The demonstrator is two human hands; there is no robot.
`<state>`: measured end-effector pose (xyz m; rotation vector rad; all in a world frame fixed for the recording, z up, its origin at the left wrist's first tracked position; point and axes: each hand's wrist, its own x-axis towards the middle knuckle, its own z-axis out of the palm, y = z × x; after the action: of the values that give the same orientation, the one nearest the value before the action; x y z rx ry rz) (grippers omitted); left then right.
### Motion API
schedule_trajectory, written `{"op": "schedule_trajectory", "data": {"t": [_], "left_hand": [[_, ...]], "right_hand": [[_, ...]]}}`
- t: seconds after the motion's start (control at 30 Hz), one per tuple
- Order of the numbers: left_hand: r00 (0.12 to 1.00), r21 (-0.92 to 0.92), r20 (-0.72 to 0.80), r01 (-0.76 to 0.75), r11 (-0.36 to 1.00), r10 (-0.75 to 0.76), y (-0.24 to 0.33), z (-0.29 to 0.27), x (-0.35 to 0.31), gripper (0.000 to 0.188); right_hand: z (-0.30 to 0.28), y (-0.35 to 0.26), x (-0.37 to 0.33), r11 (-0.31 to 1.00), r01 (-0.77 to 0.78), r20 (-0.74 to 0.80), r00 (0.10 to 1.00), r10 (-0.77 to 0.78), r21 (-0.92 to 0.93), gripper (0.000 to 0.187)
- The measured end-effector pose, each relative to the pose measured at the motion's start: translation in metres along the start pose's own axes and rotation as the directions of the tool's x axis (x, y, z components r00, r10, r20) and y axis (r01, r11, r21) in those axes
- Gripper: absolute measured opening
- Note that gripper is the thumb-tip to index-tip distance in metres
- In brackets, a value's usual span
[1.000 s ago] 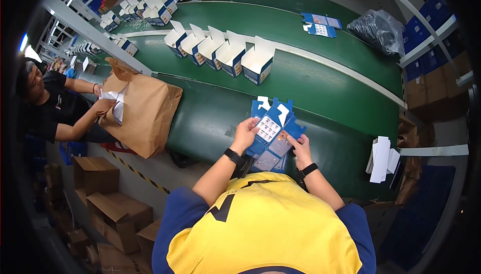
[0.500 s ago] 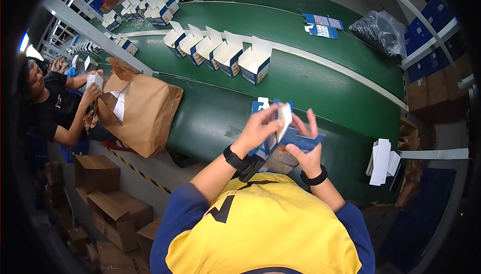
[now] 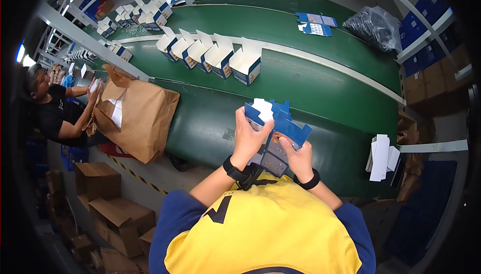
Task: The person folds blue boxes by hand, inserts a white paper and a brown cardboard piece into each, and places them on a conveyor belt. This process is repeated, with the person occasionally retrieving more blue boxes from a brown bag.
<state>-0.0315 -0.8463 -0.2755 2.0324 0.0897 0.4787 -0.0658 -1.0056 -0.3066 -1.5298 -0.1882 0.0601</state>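
Close to my body, over the near edge of the green work surface, my left hand (image 3: 249,136) grips the left side of a blue carton (image 3: 276,154), thumb on top. A white flap stands up beside its fingers. On the other side, my right hand (image 3: 298,159) pinches a blue panel of the carton between thumb and fingers. The carton is partly unfolded, with printed panels hanging toward my chest. More blue carton flaps show just behind; whether they belong to the same piece I cannot tell.
Several open white-and-blue boxes (image 3: 219,57) stand in a row on the green belt (image 3: 310,73). A large brown paper bag (image 3: 145,116) stands left, beside a co-worker (image 3: 62,106). White card pieces (image 3: 382,157) lie right. Flat cartons (image 3: 316,24) and a plastic-wrapped bundle (image 3: 373,27) lie far right.
My left hand has moved left and down from the white flap to the carton's left side. My right hand's spread fingers have closed on a blue panel, and the carton has opened out.
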Motion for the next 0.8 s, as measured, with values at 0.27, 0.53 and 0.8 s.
{"op": "schedule_trajectory", "data": {"t": [0.27,0.53,0.8], "left_hand": [[0.946,-0.155,0.309,0.149,0.977,-0.095,0.005,-0.008,-0.001,0.063],[0.701,-0.508,0.686,0.652,0.563,-0.194,-0.006,-0.004,-0.022,0.087],[0.629,-0.529,0.766,0.5,0.686,0.132,0.024,0.003,-0.003,0.094]], "right_hand": [[-0.003,-0.029,0.006,0.914,-0.067,0.044,0.998,0.054,0.399,0.087],[-0.02,-0.027,0.016,0.936,0.002,-0.01,1.0,0.002,0.352,0.113],[-0.017,-0.043,0.027,0.896,0.439,-0.256,0.875,-0.412,0.06,0.13]]}}
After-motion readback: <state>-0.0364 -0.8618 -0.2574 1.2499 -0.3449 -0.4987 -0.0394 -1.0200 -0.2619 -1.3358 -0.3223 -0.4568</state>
